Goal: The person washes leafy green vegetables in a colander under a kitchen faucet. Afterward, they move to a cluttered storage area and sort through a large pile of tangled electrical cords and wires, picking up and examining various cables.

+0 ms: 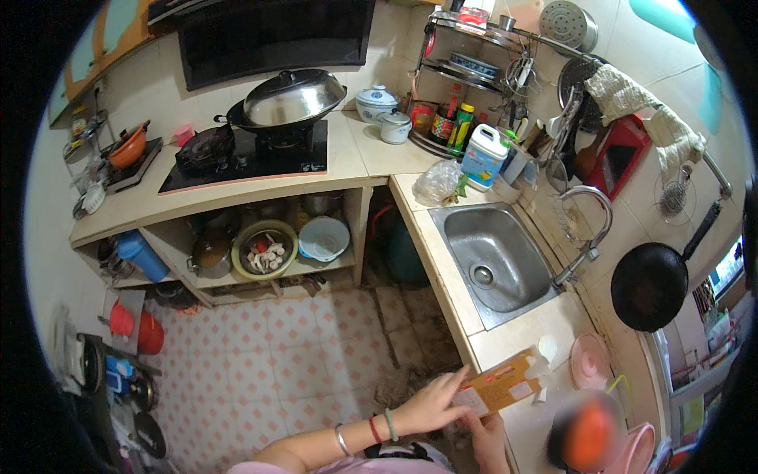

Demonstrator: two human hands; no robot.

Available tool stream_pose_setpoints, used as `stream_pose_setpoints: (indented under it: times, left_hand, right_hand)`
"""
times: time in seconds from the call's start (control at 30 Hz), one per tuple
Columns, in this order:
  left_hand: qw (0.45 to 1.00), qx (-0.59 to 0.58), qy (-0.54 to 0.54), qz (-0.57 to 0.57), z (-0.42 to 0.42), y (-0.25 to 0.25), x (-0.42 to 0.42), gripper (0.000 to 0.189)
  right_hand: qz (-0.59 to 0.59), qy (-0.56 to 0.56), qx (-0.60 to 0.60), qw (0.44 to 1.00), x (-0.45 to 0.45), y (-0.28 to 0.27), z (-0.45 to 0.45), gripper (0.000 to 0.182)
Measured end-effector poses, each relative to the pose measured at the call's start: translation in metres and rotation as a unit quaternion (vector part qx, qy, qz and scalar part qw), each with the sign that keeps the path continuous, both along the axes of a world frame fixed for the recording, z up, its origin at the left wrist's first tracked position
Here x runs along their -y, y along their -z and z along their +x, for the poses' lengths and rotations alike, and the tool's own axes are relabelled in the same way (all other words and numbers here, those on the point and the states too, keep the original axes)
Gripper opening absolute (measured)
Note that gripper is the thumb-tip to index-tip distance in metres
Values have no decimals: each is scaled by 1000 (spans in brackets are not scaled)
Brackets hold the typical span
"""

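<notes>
A brown cardboard box (500, 384) with printed panels lies at a slant over the tiled counter, right of the floor gap. My left hand (435, 403), with bracelets on its wrist, has its fingers at the box's left end, the thumb below and the other fingers above. My right hand (487, 435) is at the box's lower edge, its fingertips partly hidden near the left thumb. Close beyond the box are a small white round lid (547, 349) and a pink plastic lid (590, 361). A blurred orange and black thing (586, 432) stands to the right.
A steel sink (503, 266) with a curved faucet (604, 219) lies ahead. Beside it are a plastic bag (438, 182) and a white jug (484, 157). A frying pan (649, 287) hangs on the right wall. A lidded wok (290, 101) sits on the stove; basins (324, 238) fill the shelf below.
</notes>
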State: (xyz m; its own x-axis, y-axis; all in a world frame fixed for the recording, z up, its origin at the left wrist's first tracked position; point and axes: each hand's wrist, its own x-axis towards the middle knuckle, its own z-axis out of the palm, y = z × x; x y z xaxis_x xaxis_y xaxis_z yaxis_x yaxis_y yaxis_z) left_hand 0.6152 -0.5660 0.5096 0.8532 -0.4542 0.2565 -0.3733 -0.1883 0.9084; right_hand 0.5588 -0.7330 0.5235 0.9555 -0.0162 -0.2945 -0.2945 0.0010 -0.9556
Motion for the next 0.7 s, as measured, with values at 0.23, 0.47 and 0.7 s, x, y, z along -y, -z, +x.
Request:
stream_pose_setpoints:
  times: [0.23, 0.47, 0.7]
  left_hand:
    - [984, -79, -159, -24, 38, 21, -63, 34]
    - [979, -66, -191, 37, 129, 38, -90, 23]
    - [968, -146, -203, 9, 218, 43, -90, 27]
  right_hand:
    - [-33, -127, 50, 990, -48, 18, 76, 34]
    - [57, -90, -15, 994, -82, 55, 174, 23]
    - [112, -57, -33, 992, -62, 61, 292, 18]
